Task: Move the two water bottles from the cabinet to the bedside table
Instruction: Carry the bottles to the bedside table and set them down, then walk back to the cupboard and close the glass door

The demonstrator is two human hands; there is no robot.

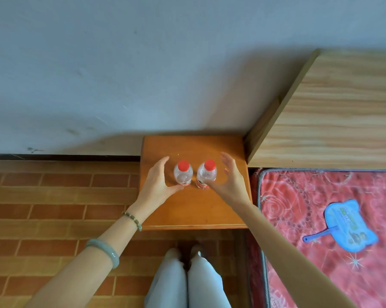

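1. Bottom centre of the frame: the person's legs (187, 283).
2. Mid-frame, left hand (158, 183) and right hand (229, 181) flank the bottles, fingers spread, gripping nothing.
3. Both water bottles (183, 174) stand upright on the bedside table (187, 210); probably light, smooth, squeezable plastic, best grasped mid-body.

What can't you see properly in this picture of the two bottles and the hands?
Head view, the only one:
- Bottle labels: too small and blurred to read.
- Water level in the left bottle and right bottle: clear plastic seen from above hides it.
- Right hand: motion blur, so thumb contact with the bottle is unclear.
- Left hand: thumb contact also unclear.
- Fan print: too small.
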